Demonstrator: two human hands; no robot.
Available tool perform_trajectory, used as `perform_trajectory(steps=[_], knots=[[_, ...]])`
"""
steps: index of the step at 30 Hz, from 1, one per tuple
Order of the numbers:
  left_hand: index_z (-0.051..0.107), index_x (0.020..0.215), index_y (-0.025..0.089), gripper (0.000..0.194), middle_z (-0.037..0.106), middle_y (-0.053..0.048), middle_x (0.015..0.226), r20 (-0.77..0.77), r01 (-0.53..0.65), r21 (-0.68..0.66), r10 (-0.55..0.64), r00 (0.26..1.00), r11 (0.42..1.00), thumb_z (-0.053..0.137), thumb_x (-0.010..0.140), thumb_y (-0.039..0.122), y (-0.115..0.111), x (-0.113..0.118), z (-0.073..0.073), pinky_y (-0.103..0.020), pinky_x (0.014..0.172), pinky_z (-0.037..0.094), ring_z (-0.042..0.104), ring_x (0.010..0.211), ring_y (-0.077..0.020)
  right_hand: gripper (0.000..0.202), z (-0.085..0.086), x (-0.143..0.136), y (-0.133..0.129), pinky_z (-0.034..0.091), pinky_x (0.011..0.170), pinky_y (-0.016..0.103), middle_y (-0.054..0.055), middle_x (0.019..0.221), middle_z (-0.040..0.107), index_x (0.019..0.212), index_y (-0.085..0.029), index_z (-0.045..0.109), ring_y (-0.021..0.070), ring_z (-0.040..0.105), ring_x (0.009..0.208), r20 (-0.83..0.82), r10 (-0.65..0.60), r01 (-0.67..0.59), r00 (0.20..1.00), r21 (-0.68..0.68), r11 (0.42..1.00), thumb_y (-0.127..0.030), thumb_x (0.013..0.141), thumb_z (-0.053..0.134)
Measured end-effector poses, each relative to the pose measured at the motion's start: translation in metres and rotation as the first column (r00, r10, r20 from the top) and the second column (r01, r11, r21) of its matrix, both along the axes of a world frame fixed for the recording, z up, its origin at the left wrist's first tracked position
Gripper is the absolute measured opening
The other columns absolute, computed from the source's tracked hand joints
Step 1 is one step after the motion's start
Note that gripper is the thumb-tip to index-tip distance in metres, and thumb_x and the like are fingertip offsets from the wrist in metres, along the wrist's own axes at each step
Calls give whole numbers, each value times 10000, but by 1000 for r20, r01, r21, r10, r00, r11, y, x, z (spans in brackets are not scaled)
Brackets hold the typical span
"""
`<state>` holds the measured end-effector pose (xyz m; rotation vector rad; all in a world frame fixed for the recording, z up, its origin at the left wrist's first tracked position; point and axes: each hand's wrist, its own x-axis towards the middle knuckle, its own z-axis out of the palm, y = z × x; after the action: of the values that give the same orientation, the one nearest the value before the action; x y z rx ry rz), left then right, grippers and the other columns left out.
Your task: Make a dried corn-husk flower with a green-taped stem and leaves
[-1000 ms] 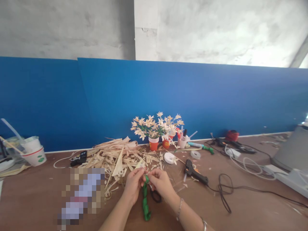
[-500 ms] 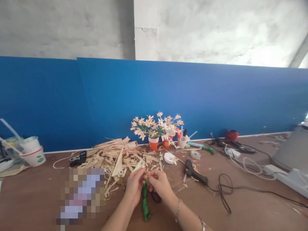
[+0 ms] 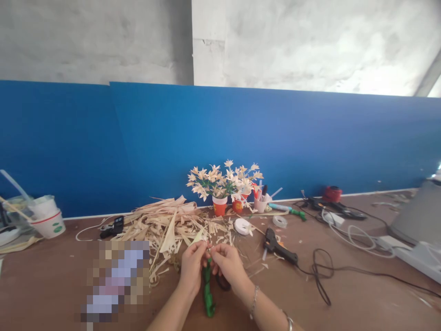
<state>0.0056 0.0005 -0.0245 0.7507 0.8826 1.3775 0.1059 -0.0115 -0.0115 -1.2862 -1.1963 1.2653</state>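
Where the left hand (image 3: 191,271) and right hand (image 3: 230,269) meet is taken as the dial's centre, and the green strip (image 3: 208,296) runs from there to six o'clock, above the brown tabletop (image 3: 292,299). Cannot tell whether its lower part touches the wood.

Appearance of strip: bright to deep green, slightly glossy, narrow and long, gathered into a twisted, uneven roll. Darker folds cross it near the top; the lower end is a little wider and kinks out toward five o'clock. Upper end goes out of sight under the fingers.

Left hand: thumb and fingers pinched at the strip's upper end. Right hand: the same, tips against or just beside the left's. Exact contact hidden; anything finer between the tips is too small to make out. A bracelet (image 3: 254,301) and a bangle (image 3: 289,322) sit on the right forearm.

Surroundings: dark ring (image 3: 223,282) at five o'clock, partly covered by the right hand. Heap of pale dry husks (image 3: 168,220) at ten. Cream flowers (image 3: 213,177) on green stems in a red cup (image 3: 219,209), between twelve and one. White roll (image 3: 242,226) at two. Black glue gun (image 3: 282,250), cord attached, at three. Second green piece (image 3: 299,214), well apart, between two and three.
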Motion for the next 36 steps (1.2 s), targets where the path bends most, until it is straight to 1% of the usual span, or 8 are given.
perform_trajectory(steps=[6,10,14,20,24,28,32,36], knots=[[622,684,101,294,489,48,447,-66,-34,30,36,997,999,675,641,387,1,0,-7,-171,373,289,421,363,-57,262,-3,-1,0,256,326,163,-39,445,547,643,-162,507,71,470,338,6,0,0,1000,0,1000,-418,651,563],[622,685,107,278,484,50,447,-102,-28,58,34,994,998,657,664,382,3,0,-12,-170,381,292,417,373,-57,249,-3,-2,0,250,321,162,-45,428,527,633,-163,500,70,460,332,-2,-20,20,1000,13,1000,-406,647,551],[619,680,117,285,486,50,446,-120,-20,73,29,992,997,645,674,401,4,1,-12,-175,380,293,422,369,-62,271,-4,-2,1,256,322,164,-40,438,536,633,-164,494,71,463,334,-10,-20,20,1000,13,1000,-426,644,561],[628,676,116,287,493,45,434,-139,-28,72,37,990,997,673,640,397,3,0,-9,-177,378,293,432,375,-70,302,-4,0,2,273,325,168,-32,464,549,633,-162,496,73,473,342,0,-10,10,1000,21,1000,-456,648,562],[640,708,109,278,497,39,439,-86,0,61,5,996,998,657,657,382,2,-1,-3,-165,359,258,426,382,-65,282,-4,1,3,291,329,168,-44,467,537,654,-163,499,74,475,343,28,-4,3,1000,34,999,-438,646,561],[633,694,107,318,593,-9,590,-5,20,45,-20,1000,999,645,658,423,1,-2,4,-161,332,215,408,388,-45,228,-4,2,2,304,336,164,-50,478,533,673,-162,504,71,478,356,63,-7,3,998,72,997,-383,653,554],[617,680,107,343,579,2,576,3,39,14,-39,999,999,680,636,441,0,-3,6,-150,326,194,367,372,-25,183,-4,2,1,311,340,162,-49,496,538,678,-164,506,68,478,371,69,6,-12,998,88,996,-340,657,549],[606,679,119,332,555,21,560,30,45,-7,-45,999,999,696,626,434,1,-4,4,-138,327,188,364,380,-21,157,-5,2,1,345,365,171,-48,503,540,666,-167,508,69,473,382,59,21,-27,998,101,995,-319,648,543]])
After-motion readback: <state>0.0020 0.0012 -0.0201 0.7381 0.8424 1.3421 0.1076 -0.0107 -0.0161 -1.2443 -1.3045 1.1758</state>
